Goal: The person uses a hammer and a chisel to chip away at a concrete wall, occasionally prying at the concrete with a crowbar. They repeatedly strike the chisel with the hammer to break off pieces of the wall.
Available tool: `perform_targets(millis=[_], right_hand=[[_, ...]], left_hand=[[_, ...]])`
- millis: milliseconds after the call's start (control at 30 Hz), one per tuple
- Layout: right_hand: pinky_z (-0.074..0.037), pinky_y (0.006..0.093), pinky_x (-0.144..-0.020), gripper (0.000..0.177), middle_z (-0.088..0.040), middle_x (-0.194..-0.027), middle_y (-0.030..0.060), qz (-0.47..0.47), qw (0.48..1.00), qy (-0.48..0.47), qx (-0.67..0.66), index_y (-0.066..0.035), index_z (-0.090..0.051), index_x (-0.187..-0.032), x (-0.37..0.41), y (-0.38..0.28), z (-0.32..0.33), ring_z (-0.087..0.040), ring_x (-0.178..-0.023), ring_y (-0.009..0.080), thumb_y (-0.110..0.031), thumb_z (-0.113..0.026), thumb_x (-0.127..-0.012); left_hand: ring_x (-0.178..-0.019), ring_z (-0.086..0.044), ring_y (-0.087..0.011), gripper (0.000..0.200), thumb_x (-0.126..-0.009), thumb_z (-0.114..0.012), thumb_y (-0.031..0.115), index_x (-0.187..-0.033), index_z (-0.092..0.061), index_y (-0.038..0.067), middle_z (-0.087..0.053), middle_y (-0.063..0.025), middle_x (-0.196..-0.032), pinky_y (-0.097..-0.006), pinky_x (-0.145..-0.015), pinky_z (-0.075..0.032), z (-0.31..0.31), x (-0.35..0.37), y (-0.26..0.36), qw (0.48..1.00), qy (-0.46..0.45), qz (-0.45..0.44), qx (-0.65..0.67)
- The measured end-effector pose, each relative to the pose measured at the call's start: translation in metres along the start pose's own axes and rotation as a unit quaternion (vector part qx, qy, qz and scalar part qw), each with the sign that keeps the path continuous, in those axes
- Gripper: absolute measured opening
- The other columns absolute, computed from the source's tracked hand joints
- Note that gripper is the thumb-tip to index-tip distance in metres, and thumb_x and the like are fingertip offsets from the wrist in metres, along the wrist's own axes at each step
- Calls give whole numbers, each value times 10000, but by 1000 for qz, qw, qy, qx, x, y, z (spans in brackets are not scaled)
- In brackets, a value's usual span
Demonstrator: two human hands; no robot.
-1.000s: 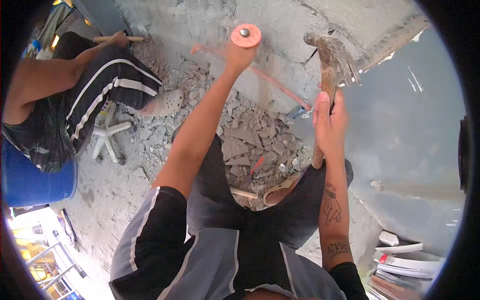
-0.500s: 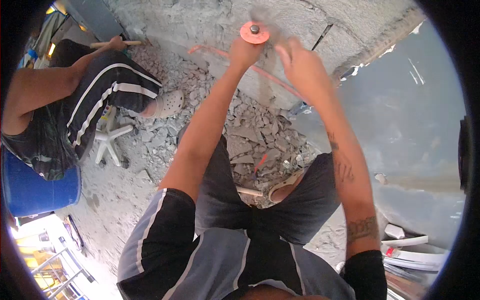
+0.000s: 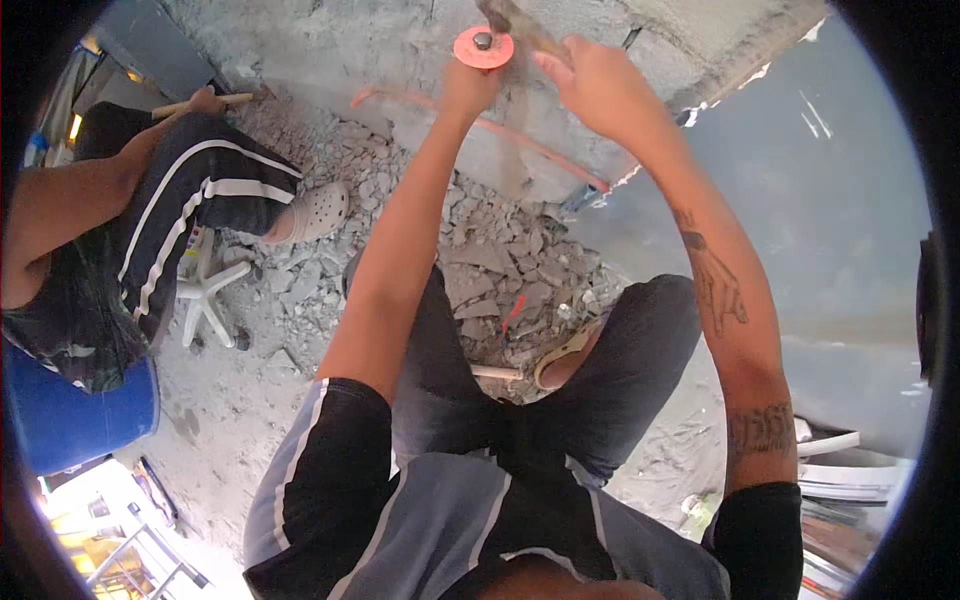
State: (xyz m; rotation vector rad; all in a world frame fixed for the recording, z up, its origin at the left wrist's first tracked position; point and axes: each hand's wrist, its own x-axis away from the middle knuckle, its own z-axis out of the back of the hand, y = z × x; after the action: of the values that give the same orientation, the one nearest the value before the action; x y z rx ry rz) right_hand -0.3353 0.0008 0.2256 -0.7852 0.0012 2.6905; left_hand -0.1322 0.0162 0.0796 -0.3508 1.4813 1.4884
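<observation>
My left hand (image 3: 470,88) is wrapped round a chisel with a round orange hand guard (image 3: 468,54), held against the rough wall at the top of the view. The chisel's metal striking end (image 3: 483,40) shows in the middle of the guard; its shaft and tip are hidden below. To the right, my right hand (image 3: 603,88) grips the wooden handle of a hammer (image 3: 541,40). The hammer's head is close above the chisel's end, overlapping the guard's upper edge in this view, slightly blurred.
An orange conduit (image 3: 520,140) runs along the broken wall (image 3: 330,50). Rubble (image 3: 500,255) covers the floor between my legs. At left, a seated person (image 3: 200,190) holds a wooden handle (image 3: 235,99), beside a blue barrel (image 3: 85,400). A grey panel (image 3: 850,250) stands at right.
The view has shifted a little, moving the scene left and up. My right hand has moved away to the right of the chisel and its forearm has turned. The left hand still holds the chisel.
</observation>
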Motion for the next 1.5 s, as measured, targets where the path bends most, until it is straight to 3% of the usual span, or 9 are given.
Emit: perform_targets(millis=[267,333,567,667,733,933,1167,1367,1500], right_hand=[[-463,459,-573,396,-586,-652,253,-37,945,245,-212,52,-544,-1008,0,-53,42,-617,-663,436,-334,-461,-973],[-475,514,-756,514,-627,-870,310,-82,989,-113,-43,66,-576,-982,6,-9,-11,-609,-858,468,-438,-484,-947],[-460,475,-560,404,-602,-683,265,107,990,94,11,53,-554,-1005,-26,-72,99,-625,-668,433,-342,-479,-967],[-466,480,-550,429,-598,-697,274,-192,937,166,-242,61,-552,-982,-14,-86,87,-617,-642,429,-359,-469,-969],[-474,516,-761,574,-623,-885,314,-81,994,-61,-51,79,-597,-865,7,-24,-1,-598,-856,477,-463,-430,-955],[-473,482,-560,422,-593,-712,286,138,983,-82,85,60,-539,-974,-21,-22,58,-610,-634,437,-355,-462,-974],[-491,493,-586,351,-611,-728,274,-45,968,167,-184,13,-542,-1140,5,-37,19,-617,-649,436,-278,-512,-945],[-505,435,-585,535,-616,-713,250,57,989,-101,96,97,-438,-1295,-5,-33,71,-630,-630,391,-244,-574,-906],[-468,327,-479,446,-550,-596,75,-158,948,74,-265,46,-534,-1179,0,-78,161,-573,-531,190,-311,-579,-915]], left_hand=[[-833,-659,-297,163,-839,-654,204,-982,-670,127,-687,-80,-934,-395,-662,-509,-4,11,-4,999,-26,15,-42],[-831,-660,-291,165,-833,-660,199,-982,-670,130,-686,-78,-934,-394,-669,-510,-3,13,1,997,-40,-2,-71],[-834,-650,-284,121,-810,-654,177,-923,-681,143,-679,-56,-889,-399,-741,-517,-24,13,-21,999,9,-32,-9],[-792,-656,-336,151,-803,-656,195,-918,-661,97,-685,-113,-864,-417,-638,-515,-18,12,-22,995,-29,-74,-61],[-801,-656,-335,151,-803,-655,185,-922,-660,93,-686,-115,-870,-411,-651,-516,-9,11,-3,996,-48,-52,-47],[-804,-656,-295,132,-791,-663,141,-919,-673,110,-680,-86,-852,-383,-687,-513,-20,20,-19,996,-4,-89,1],[-799,-657,-276,149,-806,-657,128,-954,-669,113,-680,-66,-820,-359,-701,-506,-13,14,-8,997,-34,-33,-62],[-855,-657,-353,268,-828,-653,265,-1040,-633,103,-687,-130,-913,-413,-686,-519,-14,17,-3,995,-71,39,-60],[-783,-655,-307,231,-838,-647,266,-993,-649,95,-675,-102,-829,-375,-664,-500,-11,14,-13,997,-63,-6,-43]])
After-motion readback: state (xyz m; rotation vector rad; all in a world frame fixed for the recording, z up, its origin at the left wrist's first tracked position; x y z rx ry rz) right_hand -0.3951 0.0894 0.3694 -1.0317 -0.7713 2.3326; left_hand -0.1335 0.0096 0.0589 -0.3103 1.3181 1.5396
